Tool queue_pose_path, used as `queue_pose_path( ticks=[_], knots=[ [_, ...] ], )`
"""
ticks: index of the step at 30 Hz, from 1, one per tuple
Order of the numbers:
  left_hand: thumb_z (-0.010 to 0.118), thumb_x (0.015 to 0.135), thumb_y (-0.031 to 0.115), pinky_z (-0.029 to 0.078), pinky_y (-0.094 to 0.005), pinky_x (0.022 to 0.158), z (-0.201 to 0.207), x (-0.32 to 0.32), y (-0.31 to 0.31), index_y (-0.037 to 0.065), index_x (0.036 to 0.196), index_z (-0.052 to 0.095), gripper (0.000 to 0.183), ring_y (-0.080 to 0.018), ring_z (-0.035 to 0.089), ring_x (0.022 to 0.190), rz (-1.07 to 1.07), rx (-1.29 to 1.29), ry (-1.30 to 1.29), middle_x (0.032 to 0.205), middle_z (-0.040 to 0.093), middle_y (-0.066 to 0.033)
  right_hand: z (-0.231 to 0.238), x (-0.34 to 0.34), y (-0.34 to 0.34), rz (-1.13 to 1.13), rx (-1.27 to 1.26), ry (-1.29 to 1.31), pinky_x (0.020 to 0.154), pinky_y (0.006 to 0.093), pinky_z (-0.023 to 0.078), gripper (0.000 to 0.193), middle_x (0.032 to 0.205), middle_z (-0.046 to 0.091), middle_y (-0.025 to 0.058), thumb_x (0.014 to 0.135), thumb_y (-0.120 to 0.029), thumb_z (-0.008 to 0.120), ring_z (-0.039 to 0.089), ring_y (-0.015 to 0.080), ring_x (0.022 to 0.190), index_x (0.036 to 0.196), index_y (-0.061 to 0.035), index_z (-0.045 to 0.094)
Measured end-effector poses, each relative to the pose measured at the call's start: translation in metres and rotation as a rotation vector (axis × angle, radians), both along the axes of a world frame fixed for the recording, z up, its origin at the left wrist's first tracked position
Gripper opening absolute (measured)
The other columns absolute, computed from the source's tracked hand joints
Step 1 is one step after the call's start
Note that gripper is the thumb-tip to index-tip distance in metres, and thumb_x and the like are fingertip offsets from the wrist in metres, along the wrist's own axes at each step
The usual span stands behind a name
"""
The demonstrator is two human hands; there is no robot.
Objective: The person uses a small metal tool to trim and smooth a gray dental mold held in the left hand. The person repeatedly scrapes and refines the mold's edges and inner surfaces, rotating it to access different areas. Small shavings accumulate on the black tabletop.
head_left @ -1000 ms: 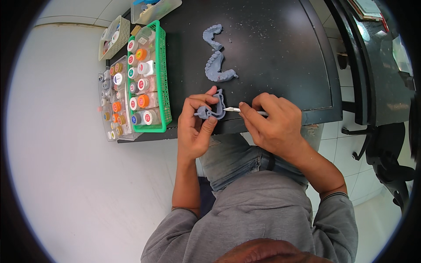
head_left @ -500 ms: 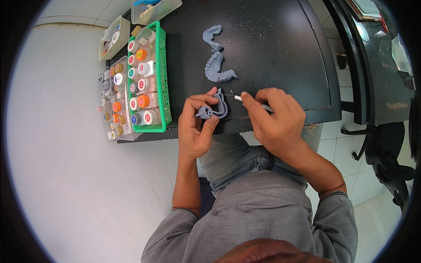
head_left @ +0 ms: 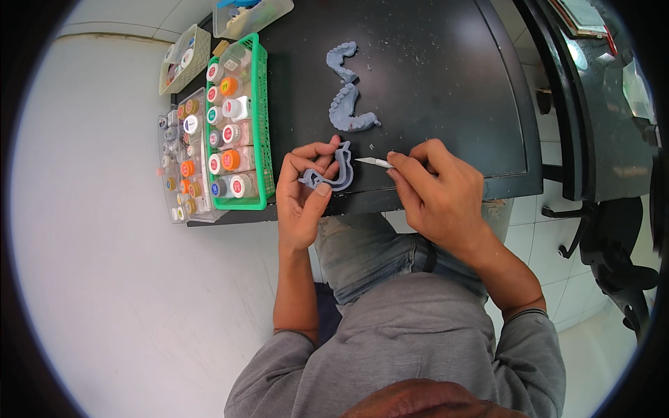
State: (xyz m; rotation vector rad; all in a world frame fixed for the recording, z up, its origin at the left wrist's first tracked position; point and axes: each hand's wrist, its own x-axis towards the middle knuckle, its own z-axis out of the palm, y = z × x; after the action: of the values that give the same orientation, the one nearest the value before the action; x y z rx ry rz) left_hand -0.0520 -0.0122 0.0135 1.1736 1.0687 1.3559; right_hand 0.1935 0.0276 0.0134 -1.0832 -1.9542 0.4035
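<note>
A person in a grey shirt (head_left: 390, 334) and jeans (head_left: 366, 251) works at the near edge of a black table (head_left: 453, 83), the left hand (head_left: 300, 212) pinching a blue-grey arched frame (head_left: 344, 182) between thumb and fingers, which cover parts of it. The right hand (head_left: 446, 191) grips a slim, pale-handled knife (head_left: 378, 163), its tip just beside the frame's right side. Half a second earlier the tip was by the frame's upper end; the left hand has since shifted leftward, carrying the frame along.

Close by at left, a green basket (head_left: 261, 125) walls off that side, packed with clear bottles (head_left: 241, 186) whose white, orange and grey caps bear coloured markings too small to make out. Small jars (head_left: 187, 168) stand beyond its outer side. Past the hands lie two blue-grey tooth-lined models (head_left: 352, 115), end to end, near scattered pale crumbs. Farther off are a cream basket (head_left: 167, 82) and a clear tub (head_left: 254, 21); at far right, a black chair (head_left: 613, 237).
</note>
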Motion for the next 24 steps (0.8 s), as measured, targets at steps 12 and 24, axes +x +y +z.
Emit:
queue_pose_path(
  ticks=[12, 24],
  knots=[
    [0.075, 0.102, 0.002, 0.048, -0.0479, 0.121, -0.027, 0.012, 0.017, -0.004, 0.119, 0.062, 0.023, -0.0417, 0.062, 0.148, 0.041, 0.115, 0.406, 0.141, 0.070, -0.0267, -0.026, 0.004, 0.021, 0.051, -0.037, -0.128, 0.058, 0.0346, 0.052, 0.019, 0.088, 0.056, 0.0006, 0.086, -0.011, 0.083, 0.064, 0.0169, 0.077, 0.106, -0.0121, 0.081],
    [0.075, 0.102, 0.005, 0.045, -0.0521, 0.126, -0.059, 0.000, 0.061, -0.003, 0.119, 0.063, 0.022, -0.0430, 0.061, 0.149, 0.000, 0.117, 0.499, 0.140, 0.072, -0.0270, -0.064, -0.008, 0.069, 0.071, -0.006, -0.119, 0.055, 0.0331, 0.050, 0.020, 0.089, 0.057, 0.0000, 0.086, -0.012, 0.083, 0.063, 0.0160, 0.075, 0.106, -0.0106, 0.083]
  ],
)
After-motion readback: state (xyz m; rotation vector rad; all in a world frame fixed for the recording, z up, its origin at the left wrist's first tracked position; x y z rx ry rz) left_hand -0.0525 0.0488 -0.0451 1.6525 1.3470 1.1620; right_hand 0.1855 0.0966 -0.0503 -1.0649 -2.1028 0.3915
